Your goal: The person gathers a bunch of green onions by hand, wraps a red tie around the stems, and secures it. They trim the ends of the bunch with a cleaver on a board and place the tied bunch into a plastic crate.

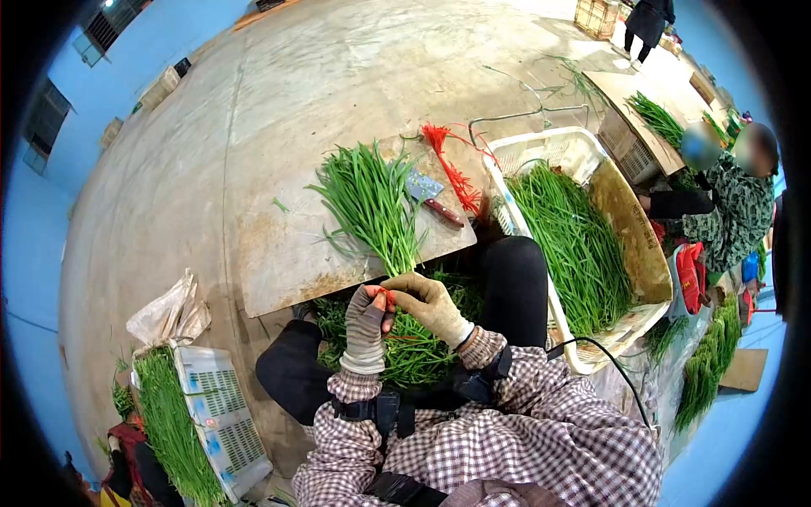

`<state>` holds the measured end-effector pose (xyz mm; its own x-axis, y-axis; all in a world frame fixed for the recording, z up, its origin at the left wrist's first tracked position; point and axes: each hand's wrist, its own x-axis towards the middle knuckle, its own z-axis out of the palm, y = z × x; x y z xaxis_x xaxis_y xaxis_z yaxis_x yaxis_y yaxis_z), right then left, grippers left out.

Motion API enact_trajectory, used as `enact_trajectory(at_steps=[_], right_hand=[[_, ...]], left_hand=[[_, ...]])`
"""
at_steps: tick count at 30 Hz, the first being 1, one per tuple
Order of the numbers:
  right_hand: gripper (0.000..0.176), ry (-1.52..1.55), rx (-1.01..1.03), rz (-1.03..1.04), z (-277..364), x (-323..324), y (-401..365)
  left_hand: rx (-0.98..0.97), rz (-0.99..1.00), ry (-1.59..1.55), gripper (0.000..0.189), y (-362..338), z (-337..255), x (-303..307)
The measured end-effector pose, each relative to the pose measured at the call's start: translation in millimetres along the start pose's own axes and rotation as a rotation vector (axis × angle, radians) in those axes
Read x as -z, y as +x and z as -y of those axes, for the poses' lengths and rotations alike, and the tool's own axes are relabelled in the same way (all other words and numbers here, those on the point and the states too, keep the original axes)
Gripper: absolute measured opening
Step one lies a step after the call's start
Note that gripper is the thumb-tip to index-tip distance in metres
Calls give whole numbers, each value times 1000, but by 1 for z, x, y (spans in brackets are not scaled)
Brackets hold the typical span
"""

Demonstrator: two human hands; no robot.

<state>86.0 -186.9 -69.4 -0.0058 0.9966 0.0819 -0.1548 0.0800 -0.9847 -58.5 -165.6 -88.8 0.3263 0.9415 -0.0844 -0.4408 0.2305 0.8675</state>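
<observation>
A bunch of long green stalks (367, 198) lies on a worn board (279, 253), its lower end at my hands. My gloved left hand (368, 325) has its fingers closed on a red tie (382, 296) at that end. My right hand (427, 306), in a beige glove, is closed beside it, its fingertips touching the bunch near the tie. On the board, right of the bunch, lies a cleaver (435, 198) with a brown handle. A bundle of red ties (452, 169) rests beyond it. More green stalks (418, 351) lie below my hands, between my legs.
A large white crate (562, 338) of green stalks stands at my right. Another crate (211, 406) with stalks is at the lower left, near a crumpled white sack (173, 313). A person in camouflage (735, 203) sits at the right; another person (649, 25) stands at the back.
</observation>
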Motion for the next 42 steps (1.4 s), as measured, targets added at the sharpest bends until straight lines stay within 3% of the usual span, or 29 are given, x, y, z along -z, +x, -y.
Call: enact_trajectory(at_steps=[9,13,17,20,23,25,26,28,30,32,36,38,41,42], right_hand=[[14,-31,-88,13,2,1,-4],[13,27,-203,121,21,6,-3],[14,39,-211,137,32,7,-3],[16,77,-194,138,37,8,-4],[15,-22,-236,127,29,12,-3],[14,-23,-233,119,27,12,-3],[14,-23,-233,119,23,13,-3],[17,-37,-192,112,17,13,-2],[17,-40,-179,128,15,17,-2],[17,-45,-166,142,13,19,-2],[15,-10,-163,209,16,20,-3],[15,12,-194,226,16,19,-3],[13,8,-169,215,13,19,-3],[13,-157,-43,173,14,18,-4]], left_hand=[[-96,-132,157,13,0,1,-4],[-20,26,189,18,-2,-6,3],[24,-8,82,18,-7,-2,-1],[-51,11,85,19,-7,-6,-7],[-50,-50,294,24,-7,-10,-11],[-430,-24,527,31,-5,-6,-12],[-430,-24,527,31,-4,-8,-11],[-576,166,810,32,1,-20,-10],[-545,205,837,28,-1,-28,-13],[-681,286,889,26,0,-29,-14],[-640,303,834,20,-1,-23,-8],[-361,161,518,8,-6,-18,-11],[-271,43,460,7,-8,-23,-16],[-271,43,460,7,-6,-21,-12]])
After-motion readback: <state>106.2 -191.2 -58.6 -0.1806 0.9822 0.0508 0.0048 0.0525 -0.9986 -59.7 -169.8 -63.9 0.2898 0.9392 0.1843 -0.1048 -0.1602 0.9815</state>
